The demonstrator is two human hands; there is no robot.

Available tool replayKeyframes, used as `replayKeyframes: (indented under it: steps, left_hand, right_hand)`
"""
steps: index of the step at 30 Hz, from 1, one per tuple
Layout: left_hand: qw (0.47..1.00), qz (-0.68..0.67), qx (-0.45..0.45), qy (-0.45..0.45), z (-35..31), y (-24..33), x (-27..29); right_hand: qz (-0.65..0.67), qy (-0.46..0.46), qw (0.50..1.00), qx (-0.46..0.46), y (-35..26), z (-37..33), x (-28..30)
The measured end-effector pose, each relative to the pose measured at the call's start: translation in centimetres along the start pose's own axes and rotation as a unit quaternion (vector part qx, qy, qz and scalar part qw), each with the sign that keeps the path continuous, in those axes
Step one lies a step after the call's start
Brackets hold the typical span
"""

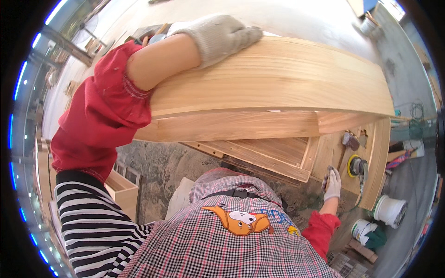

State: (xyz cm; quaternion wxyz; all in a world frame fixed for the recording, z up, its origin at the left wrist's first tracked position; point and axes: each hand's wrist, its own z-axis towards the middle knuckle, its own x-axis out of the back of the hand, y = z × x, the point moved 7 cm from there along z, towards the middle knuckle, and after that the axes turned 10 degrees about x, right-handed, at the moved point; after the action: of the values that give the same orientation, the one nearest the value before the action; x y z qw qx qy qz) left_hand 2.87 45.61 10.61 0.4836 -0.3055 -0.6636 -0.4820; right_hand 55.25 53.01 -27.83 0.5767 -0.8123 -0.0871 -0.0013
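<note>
A large pale wooden box frame (278,78) stands on edge across the view, its open inside toward me. My left hand (222,39), in a light knitted glove, reaches over its far upper edge and grips it there; the fingers lie close together and the thumb is hidden. Low on the right, my gloved right hand (332,183) has its fingers bent together around something too small to make out. Beside it lies a round power sander (357,167) with a yellow pad. A dark brown block (351,141) rests just beyond the sander.
Under the frame is another wooden panelled piece (273,155). White buckets (391,211) stand at the right, one with dark green cloth (376,236). An open wooden drawer (123,187) is at the lower left. Hoses (416,113) hang at the far right.
</note>
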Motion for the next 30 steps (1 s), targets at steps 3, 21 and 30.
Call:
replayKeyframes:
  steps: [3, 21, 30]
  left_hand:
    - [0.999, -0.034, 0.006, -0.009, 0.6, 0.1, -0.2]
    - [0.964, 0.121, -0.209, 0.111, -5.7, -7.5, -14.5]
    - [0.984, 0.033, -0.165, -0.052, -7.2, -8.5, -21.8]
  right_hand:
    - [-0.233, 0.087, 0.933, 0.261, 0.4, 4.4, 2.9]
    - [-0.142, 0.139, 0.966, 0.168, 3.7, -0.8, -1.7]
    - [-0.196, 0.168, 0.952, 0.163, -0.1, -1.0, -4.2]
